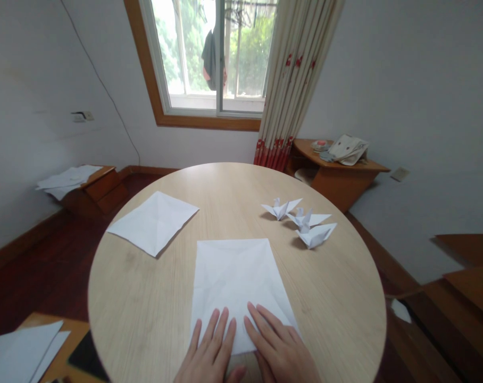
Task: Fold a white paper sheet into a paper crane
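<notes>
A creased white sheet of paper [237, 276] lies flat near the front of the round wooden table [138, 298]. On its lower left part rests my left hand [211, 348], palm down with the fingers spread. My right hand [279, 343] lies flat on the lower right part, fingers stretched out. Neither hand grips anything. Further back on the left lies another creased white sheet [157, 221]. Several folded white paper birds stand close together at the back right, among them a rear one [280, 210] and a front one [315, 235].
Papers lie on a low cabinet [101, 183] at the left. A corner desk [337, 181] with a bag [347, 149] stands behind on the right. White sheets [22, 351] and a dark flat object [88, 357] are at the lower left. A window and curtain [293, 69] are behind.
</notes>
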Motion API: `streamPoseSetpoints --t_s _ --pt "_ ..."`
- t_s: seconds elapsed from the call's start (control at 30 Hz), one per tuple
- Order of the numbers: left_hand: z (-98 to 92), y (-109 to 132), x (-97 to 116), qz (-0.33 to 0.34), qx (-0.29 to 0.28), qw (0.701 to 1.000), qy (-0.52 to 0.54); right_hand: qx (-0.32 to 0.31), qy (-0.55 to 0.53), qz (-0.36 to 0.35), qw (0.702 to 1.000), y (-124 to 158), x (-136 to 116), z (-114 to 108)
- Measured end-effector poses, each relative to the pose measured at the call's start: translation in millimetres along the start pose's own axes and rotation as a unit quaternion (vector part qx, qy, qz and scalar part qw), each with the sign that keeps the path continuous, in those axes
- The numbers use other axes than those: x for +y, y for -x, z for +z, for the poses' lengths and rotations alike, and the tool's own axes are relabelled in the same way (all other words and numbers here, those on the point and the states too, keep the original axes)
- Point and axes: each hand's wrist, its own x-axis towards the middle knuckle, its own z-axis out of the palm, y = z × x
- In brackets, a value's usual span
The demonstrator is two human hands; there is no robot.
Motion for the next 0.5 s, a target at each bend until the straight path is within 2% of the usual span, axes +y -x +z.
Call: streamPoseSetpoints --t_s 0.13,0.3,0.37,0.43,0.5 --pt "-4.1 -3.3 -4.2 0.010 -0.008 1.000 0.010 0.002 -0.029 -0.036 0.999 2.2 7.9 -0.7" --pt "0.2 -1.8 -0.7 0.006 0.007 1.000 0.003 -0.067 -0.084 -0.058 0.993 -3.8 20.5 -21.3" --pt "1.6 -1.5 1.0 -0.003 0.016 1.000 0.007 -0.098 -0.127 -0.029 0.987 -5.1 26.0 -31.2" --pt "2.3 -2.1 1.8 -0.008 0.028 1.000 0.009 -0.097 -0.168 0.018 0.981 -4.8 33.1 -38.6" --pt "3.2 -3.2 1.9 -0.006 0.046 0.999 0.001 -0.104 -0.193 0.034 0.975 -3.8 42.7 -42.8"
